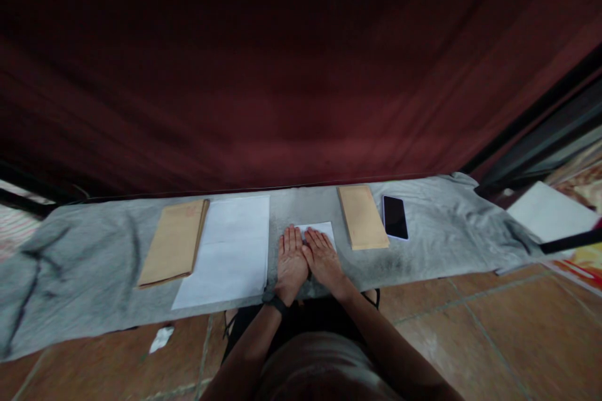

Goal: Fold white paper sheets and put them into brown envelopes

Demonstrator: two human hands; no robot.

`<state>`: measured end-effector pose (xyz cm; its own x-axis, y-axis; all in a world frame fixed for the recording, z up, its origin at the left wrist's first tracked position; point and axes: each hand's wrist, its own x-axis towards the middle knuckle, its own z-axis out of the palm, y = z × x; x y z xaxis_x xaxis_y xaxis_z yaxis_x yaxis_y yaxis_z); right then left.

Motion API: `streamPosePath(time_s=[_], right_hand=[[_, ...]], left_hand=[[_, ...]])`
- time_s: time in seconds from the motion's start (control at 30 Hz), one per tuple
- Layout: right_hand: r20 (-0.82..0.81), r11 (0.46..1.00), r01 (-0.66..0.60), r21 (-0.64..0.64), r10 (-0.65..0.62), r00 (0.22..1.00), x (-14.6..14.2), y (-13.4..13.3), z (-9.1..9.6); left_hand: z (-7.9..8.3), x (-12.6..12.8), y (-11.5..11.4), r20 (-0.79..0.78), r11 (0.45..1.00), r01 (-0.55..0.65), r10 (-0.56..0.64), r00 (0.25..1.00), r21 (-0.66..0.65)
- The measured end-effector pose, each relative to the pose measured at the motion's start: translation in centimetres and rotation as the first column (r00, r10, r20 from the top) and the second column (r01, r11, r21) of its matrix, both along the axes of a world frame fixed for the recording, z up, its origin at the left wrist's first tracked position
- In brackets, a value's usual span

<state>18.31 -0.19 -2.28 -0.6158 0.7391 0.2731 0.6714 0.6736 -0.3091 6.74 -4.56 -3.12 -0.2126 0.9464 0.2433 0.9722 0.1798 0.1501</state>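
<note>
On the grey cloth, a small folded-looking piece of white paper (328, 229) lies mostly beneath my hands. My right hand (324, 258) rests on it with the fingers stretched out together. Beside it, my left hand (291, 262) lies with its fingers straight, at the paper's left edge, and the two hands touch. Left of them is a stack of large white paper sheets (235, 247). A stack of brown paper envelopes (363, 218) sits to the right of my hands. What lies under my palms is hidden.
A grey cloth (98, 263) covers the narrow bench. Another brown envelope stack (174, 241) lies at the left, partly bordering the white sheets. A phone (395, 217) is at the right. Behind hangs a dark red curtain (301, 106). Crumpled white tissue (161, 339) lies on the tiled floor.
</note>
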Motion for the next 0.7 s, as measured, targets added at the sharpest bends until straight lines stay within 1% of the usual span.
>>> streamPosePath(time_s=[0.2,0.43,0.7], right_hand=[[0.005,0.999,0.043,0.020,-0.043,0.999,0.4,0.3,-0.5],[0.025,0.994,0.084,0.077,-0.086,0.996,1.4,0.4,-0.8],[0.012,0.975,0.184,0.121,-0.187,0.982,2.4,0.3,-1.3]], left_hand=[[0.6,0.2,0.0,-0.003,1.000,-0.010,0.010,1.000,0.002],[0.4,0.3,-0.1,0.005,0.998,-0.009,0.008,1.000,0.067],[0.8,0.4,0.0,0.019,0.998,-0.021,0.020,1.000,0.067]])
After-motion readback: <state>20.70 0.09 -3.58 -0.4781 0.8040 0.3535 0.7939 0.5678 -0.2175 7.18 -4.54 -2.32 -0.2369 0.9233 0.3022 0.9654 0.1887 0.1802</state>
